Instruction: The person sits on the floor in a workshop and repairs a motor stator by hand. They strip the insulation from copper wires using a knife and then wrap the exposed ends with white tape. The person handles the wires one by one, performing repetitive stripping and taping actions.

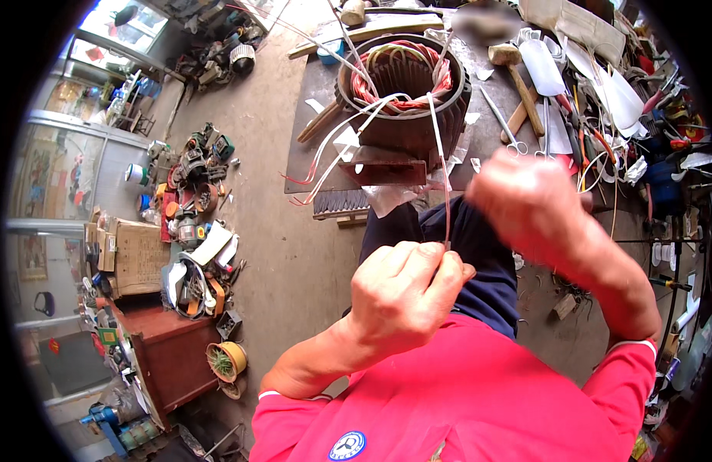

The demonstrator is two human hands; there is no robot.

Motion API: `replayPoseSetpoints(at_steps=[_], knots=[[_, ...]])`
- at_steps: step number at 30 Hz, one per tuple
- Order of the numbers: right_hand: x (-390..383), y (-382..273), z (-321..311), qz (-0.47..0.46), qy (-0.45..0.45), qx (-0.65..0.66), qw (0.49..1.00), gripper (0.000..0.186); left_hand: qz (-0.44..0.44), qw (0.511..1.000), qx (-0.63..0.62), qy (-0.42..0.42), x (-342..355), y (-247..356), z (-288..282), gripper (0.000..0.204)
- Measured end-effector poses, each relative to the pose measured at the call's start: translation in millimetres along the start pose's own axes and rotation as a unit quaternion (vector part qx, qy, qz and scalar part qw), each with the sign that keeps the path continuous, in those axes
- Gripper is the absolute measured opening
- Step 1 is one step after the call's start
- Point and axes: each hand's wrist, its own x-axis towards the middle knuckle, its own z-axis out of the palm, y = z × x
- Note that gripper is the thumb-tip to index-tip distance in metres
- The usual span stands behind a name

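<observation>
A motor stator (406, 96) with red-wrapped windings stands on the dark workbench in front of me. White-sleeved lead wires (361, 115) fan out from its left side and end in bare reddish tips. One more lead wire (447, 192) runs from the stator's near rim straight down toward me, white at the top and reddish below. My left hand (406, 289) pinches its lower end between thumb and fingers. Closer to the bench, at the right of that wire, hovers my right hand (525, 196), apart from it and smeared by motion. Its fingers cannot be made out.
A wooden mallet (518, 77) and scissors (514, 145) lie on the bench right of the stator, near pliers and white insulation sheets (541, 68). Motor parts (194, 165) and a cardboard box (140, 256) crowd the left side. A potted plant (227, 362) stands by a red cabinet (171, 350).
</observation>
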Motion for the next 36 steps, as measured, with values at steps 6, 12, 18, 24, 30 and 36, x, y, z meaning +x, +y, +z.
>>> replayPoseSetpoints(at_steps=[6, 12, 18, 24, 30, 36], knots=[[25.7, 3.8, -30.0, -0.002, -0.026, -0.148, 0.989, 0.009, 0.043, 0.992, 0.1, -0.062, 2.9, 0.5, -2.1, 0.019], [19.9, -26.3, -35.7, -0.078, -0.117, -0.141, 0.98, 0.01, 0.084, 0.986, 0.102, -0.104, 9.2, -3.9, -2.0, 0.018], [19.3, -29.3, -38.4, -0.122, -0.087, -0.123, 0.981, 0.016, 0.099, 0.988, 0.1, -0.069, 24.2, -8.7, -13.9, 0.016], [25.8, 16.5, -34.3, 0.011, -0.026, -0.122, 0.992, 0.014, -0.071, 0.961, -0.265, -0.041, 36.1, -12.2, 1.7, 0.016], [-31.2, -23.2, 35.6, 0.058, -0.163, 0.31, 0.935, 0.023, -0.2, 0.426, -0.873, 0.13, 106.0, -25.4, -19.4, 0.034], [-60.7, -52.7, 109.5, 0.323, 0.037, 0.733, 0.597, 0.022, -0.237, 0.375, -0.874, 0.199, 76.4, -29.1, -40.9, 0.037]])
